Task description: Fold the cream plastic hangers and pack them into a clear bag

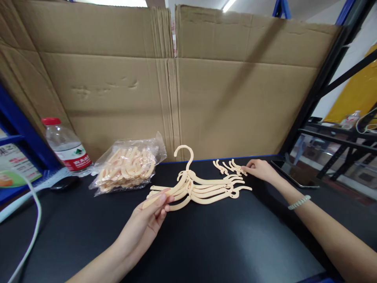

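Observation:
My left hand (153, 216) is closed, thumb against fingers, on a cream plastic hanger arm (175, 190) held at a slant over other hanger parts. Beneath and behind it lies a pile of cream hanger arms (210, 193), fanned out to the right. One large hanger hook (188, 152) rises above the pile; where it joins is hard to see. My right hand (259, 169) reaches to the far right, fingertips pinched at the end of a small group of curved cream hook pieces (228, 167). Its fingertips partly hide what they pinch.
A clear plastic bag (128, 165) full of cream parts sits at the back left. Beyond it stand a red-capped water bottle (69, 147) and a black mouse (65, 183). A phone (294, 174) lies right of my right hand. Cardboard (229, 98) walls the table's back; a white cable (35, 220) curves at left.

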`<action>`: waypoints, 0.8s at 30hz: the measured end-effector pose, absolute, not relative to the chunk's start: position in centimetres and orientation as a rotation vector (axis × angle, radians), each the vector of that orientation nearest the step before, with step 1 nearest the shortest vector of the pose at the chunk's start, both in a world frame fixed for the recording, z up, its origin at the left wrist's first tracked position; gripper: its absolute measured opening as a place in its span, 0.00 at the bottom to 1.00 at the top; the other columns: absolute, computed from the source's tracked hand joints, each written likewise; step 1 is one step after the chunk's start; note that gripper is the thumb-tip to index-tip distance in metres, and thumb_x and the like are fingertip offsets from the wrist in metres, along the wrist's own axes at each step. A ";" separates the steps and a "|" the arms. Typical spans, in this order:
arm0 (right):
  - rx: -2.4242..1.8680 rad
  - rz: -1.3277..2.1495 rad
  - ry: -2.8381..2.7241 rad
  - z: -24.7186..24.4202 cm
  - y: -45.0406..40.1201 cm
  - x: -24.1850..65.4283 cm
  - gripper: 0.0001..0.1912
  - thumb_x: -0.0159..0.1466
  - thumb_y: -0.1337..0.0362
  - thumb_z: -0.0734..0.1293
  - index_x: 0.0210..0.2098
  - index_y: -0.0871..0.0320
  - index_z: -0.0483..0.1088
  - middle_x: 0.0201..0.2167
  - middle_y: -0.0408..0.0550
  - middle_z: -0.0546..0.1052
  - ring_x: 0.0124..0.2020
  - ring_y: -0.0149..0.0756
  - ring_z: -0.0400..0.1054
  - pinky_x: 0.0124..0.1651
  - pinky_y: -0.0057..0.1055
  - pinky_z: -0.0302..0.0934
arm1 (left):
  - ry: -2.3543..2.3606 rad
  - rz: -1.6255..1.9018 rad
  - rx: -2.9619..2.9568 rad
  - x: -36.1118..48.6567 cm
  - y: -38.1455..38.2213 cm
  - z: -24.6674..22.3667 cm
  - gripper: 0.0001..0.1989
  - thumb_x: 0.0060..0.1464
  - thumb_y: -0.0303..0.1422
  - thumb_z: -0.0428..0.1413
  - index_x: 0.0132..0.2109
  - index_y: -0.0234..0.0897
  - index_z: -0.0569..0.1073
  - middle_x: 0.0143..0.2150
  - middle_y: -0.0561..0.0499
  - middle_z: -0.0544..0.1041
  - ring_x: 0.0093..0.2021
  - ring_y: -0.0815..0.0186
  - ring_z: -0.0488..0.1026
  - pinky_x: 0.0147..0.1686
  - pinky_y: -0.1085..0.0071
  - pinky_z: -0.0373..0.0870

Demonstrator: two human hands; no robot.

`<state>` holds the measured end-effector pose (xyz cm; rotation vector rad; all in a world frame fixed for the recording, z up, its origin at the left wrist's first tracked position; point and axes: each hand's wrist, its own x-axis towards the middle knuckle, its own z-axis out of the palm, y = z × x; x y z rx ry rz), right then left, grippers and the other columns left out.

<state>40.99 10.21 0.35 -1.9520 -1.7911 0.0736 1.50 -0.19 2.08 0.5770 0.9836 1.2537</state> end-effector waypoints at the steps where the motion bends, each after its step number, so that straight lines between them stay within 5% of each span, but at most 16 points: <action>1: -2.000 0.096 -1.789 0.0 10.4 41.2 0.17 0.53 0.50 0.69 0.22 0.58 0.72 0.20 0.47 0.75 0.24 0.39 0.69 0.26 0.29 0.56 | 0.985 1.256 0.578 1.5 -0.2 2.1 0.10 0.58 0.18 0.53 0.40 0.28 0.79 0.31 0.45 0.79 0.23 0.75 0.73 0.24 0.85 0.73; 14: -1.999 0.146 -1.626 -1.7 12.5 39.2 0.07 0.52 0.60 0.68 0.23 0.56 0.73 0.21 0.46 0.76 0.27 0.38 0.71 0.27 0.27 0.56 | 0.980 1.235 0.579 1.8 -0.4 2.4 0.10 0.58 0.18 0.52 0.41 0.27 0.78 0.31 0.44 0.79 0.22 0.76 0.72 0.23 0.84 0.73; 24: -1.725 0.248 -1.471 -2.1 12.4 39.5 0.07 0.51 0.61 0.68 0.20 0.57 0.70 0.16 0.42 0.71 0.20 0.32 0.65 0.25 0.26 0.54 | 0.985 1.243 0.591 1.8 -0.4 2.4 0.10 0.58 0.19 0.53 0.40 0.28 0.78 0.31 0.45 0.78 0.22 0.76 0.71 0.22 0.84 0.73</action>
